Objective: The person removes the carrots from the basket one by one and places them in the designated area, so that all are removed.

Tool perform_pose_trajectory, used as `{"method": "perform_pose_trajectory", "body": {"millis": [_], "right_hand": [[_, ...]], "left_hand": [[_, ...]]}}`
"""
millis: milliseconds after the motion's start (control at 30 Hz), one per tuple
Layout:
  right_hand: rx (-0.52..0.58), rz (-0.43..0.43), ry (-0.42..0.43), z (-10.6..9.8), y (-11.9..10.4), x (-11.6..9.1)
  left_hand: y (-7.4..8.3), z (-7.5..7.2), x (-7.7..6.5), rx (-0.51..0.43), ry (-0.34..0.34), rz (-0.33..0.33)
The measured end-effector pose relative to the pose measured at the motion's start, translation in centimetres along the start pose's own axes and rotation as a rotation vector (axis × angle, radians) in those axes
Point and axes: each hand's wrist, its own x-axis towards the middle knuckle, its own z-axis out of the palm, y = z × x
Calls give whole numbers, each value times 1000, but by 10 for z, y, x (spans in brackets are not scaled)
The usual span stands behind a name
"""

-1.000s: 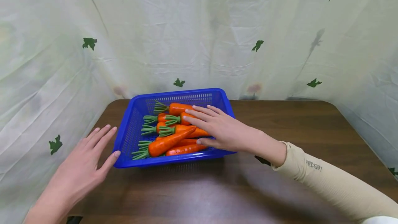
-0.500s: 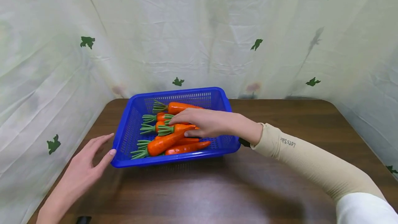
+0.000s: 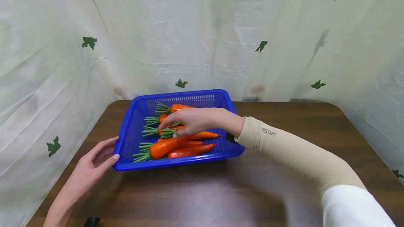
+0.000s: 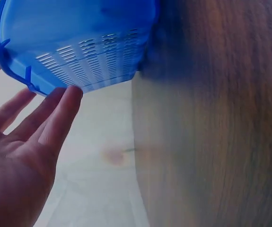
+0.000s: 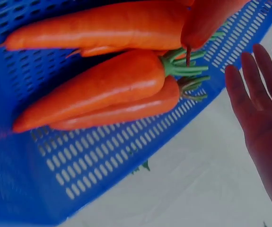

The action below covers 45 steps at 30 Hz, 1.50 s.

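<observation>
Toward 11 o'clock on the table, carrots lay in the basket, stalks at 9. Left hand, fingers loosely parted, touched basket near 8:30; right hand, half-wide over carrots, showed no hold. Carrots seemed stiff, slick, probably light; best held mid-body. Table was glossy; pale curtain hung at 12.

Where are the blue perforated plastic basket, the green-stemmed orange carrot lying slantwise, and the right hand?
Blue perforated plastic basket (image 3: 180, 161), head view: front rim.
Slanting green-stemmed orange carrot (image 3: 165, 148), head view: thick orange body.
Right hand (image 3: 197, 119), head view: back of hand.
</observation>
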Motion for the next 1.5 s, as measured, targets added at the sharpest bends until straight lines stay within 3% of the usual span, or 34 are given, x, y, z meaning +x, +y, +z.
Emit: {"method": "perform_pose_trajectory", "body": {"millis": [133,300,700,1233,1500], "right_hand": [[87,28,-43,5,3,14],[152,44,-96,14,10,27],[156,90,-158,27,21,44],[73,91,-149,30,18,46],[60,90,-89,26,19,36]], "left_hand": [[-2,0,0,-124,-35,8],[-4,0,0,-252,-42,-31],[-12,4,1,-512,-101,5],[-16,4,1,-570,-106,-24],[-17,4,1,-560,-106,-23]]}}
